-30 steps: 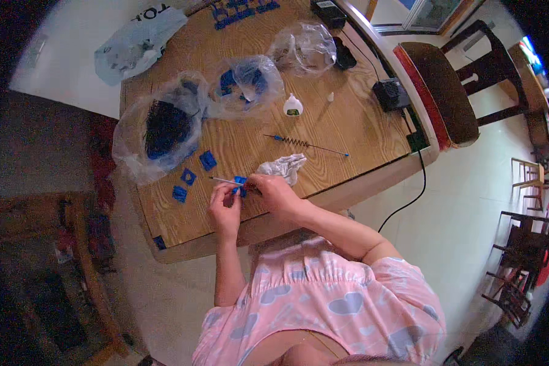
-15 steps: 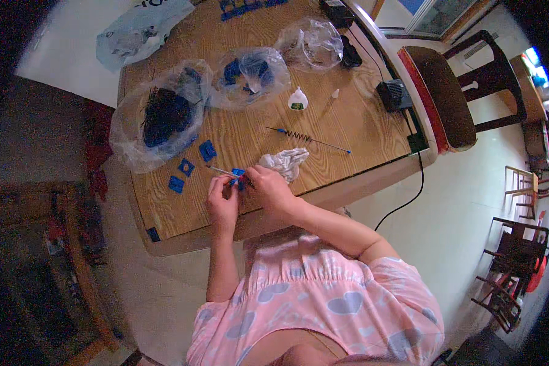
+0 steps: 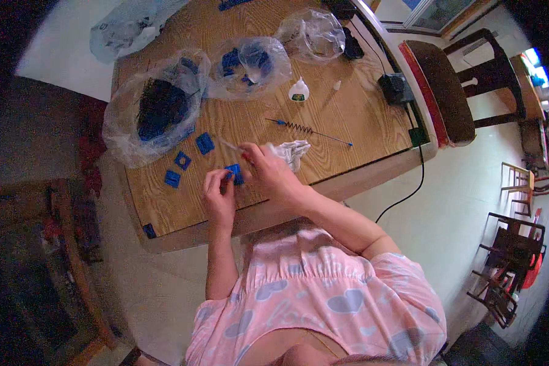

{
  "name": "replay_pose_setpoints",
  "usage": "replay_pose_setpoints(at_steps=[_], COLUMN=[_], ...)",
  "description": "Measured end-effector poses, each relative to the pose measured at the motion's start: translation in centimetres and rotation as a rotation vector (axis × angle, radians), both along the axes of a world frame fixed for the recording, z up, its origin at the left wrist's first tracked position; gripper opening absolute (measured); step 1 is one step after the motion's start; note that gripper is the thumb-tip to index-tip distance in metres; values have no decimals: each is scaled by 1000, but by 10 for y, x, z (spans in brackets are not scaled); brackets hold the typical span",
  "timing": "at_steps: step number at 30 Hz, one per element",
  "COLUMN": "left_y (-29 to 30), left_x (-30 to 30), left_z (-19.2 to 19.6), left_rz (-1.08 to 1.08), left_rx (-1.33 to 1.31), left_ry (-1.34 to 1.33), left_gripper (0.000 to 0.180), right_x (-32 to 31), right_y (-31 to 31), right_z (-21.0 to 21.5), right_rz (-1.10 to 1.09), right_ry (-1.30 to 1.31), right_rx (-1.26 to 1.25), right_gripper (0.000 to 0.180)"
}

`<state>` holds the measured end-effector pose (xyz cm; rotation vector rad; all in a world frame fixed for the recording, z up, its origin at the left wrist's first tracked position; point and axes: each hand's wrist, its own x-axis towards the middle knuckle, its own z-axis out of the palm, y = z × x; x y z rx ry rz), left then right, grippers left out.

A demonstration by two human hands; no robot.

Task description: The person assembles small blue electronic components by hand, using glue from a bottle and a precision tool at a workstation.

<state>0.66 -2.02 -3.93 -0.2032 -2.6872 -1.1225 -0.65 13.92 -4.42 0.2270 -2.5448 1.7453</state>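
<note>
My left hand (image 3: 218,196) is pinched on a small blue plastic part (image 3: 236,174) over the near edge of the table. Just to its right, my right hand (image 3: 276,178) is closed round a thin, pale tool (image 3: 229,144) with a bit of red by the fingers. Motion blurs the tool, so its kind is unclear; its tip points up and left, apart from the blue part. Three more square blue parts, a far one (image 3: 205,143), a middle one (image 3: 182,160) and a near one (image 3: 172,178), lie left of my hands. A crumpled white cloth (image 3: 294,152) lies beyond my right hand.
A thin rod with a coil spring (image 3: 299,127) lies past the cloth. Behind it stand a small white bottle (image 3: 299,93) and a cap (image 3: 337,85). Clear bags hold dark bristly pieces (image 3: 161,107) and blue parts (image 3: 250,64). A black adapter (image 3: 395,89) with a cord sits at right.
My right hand has drawn the thin tool up and away from the blue part, which now shows more plainly in my left hand. The view has shifted slightly.
</note>
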Motion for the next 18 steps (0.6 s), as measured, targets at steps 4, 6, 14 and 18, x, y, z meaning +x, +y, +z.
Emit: replay_pose_setpoints(at_steps=[4, 6, 14, 18], left_y=[0, 0, -1, -1], left_x=[4, 4, 4, 4], left_z=[2, 3, 6, 6], left_rz=[26, 26, 8, 6], left_rx=[-21, -59, -10, -16], left_ry=[29, 48, -43, -60], left_gripper=[13, 13, 16, 16], right_x=[-12, -12, -1, 4], right_y=[6, 8, 1, 0], right_z=[-4, -6, -20, -17], right_rz=[-17, -1, 2, 53], right_ry=[196, 226, 476, 442], right_rx=[456, 563, 686, 699], right_gripper=[44, 43, 23, 18])
